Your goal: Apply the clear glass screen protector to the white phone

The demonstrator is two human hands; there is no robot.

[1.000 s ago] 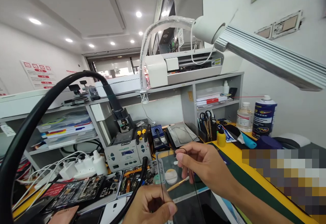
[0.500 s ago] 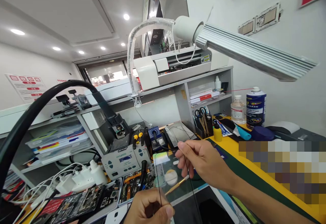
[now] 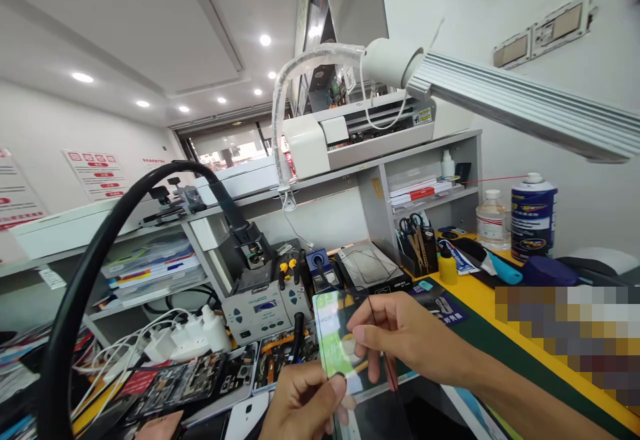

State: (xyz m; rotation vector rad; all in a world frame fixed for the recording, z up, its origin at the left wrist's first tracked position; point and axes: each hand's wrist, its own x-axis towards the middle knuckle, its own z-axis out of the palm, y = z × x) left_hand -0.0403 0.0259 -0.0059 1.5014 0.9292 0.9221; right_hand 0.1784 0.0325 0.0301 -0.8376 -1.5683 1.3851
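Yellow surface [image 3: 473, 291] and grey shelf [image 3: 473, 167] fill a bright room with a white wall [image 3: 590, 207] on the right. Between the two hands, held up above the near part of the surface, is a thin, clear glass [image 3: 333, 333] with dark edges, tilted, green and white patches showing on it. The left hand [image 3: 305, 400] pinches its left edge low down, thumb in front. The right hand [image 3: 395, 333] is at its upper right edge, fingers curled and a little spread; whether they press on the glass I cannot tell.

Just left of the left hand lie a white phone [image 3: 247, 417] and a tray [image 3: 256, 368] of small tools. A green mat [image 3: 505, 353] lies under the right arm. Beyond the glass stand a grey station [image 3: 265, 310], with yellow-handled pliers [image 3: 287, 272] on top, and a black holder [image 3: 413, 263] with scissors. Right of the holder are a yellow bottle [image 3: 447, 268], then a clear bottle [image 3: 493, 222] and a blue can [image 3: 534, 220]. Circuit boards [image 3: 177, 383] lie farther left, near a white power strip [image 3: 187, 340]. Above everything hangs a lamp [image 3: 520, 107], and a white printer [image 3: 305, 143] sits on the shelf
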